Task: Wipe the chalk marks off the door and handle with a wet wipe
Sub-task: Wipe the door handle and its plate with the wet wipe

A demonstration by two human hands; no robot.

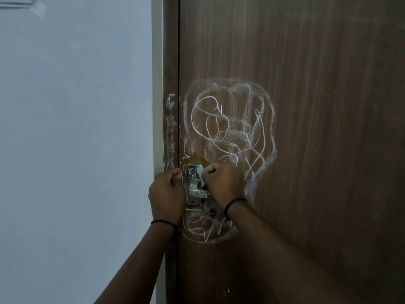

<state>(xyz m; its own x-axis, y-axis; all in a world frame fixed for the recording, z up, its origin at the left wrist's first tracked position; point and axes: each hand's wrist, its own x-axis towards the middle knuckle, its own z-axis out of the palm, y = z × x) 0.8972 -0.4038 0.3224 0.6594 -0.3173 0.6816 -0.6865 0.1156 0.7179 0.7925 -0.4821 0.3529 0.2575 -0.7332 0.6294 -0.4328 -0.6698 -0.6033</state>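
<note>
Both hands up at the chalked door handle

Left hand curls at the door frame, contents unclear; handle centre frame; right hand is fisted against its plate, wipe unseen; chalk marks cover the door above and below.

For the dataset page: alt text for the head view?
Both hands curl against a chalk-marked metal handle plate on a brown door. White chalk scribbles surround it; no wipe is visible.
</note>
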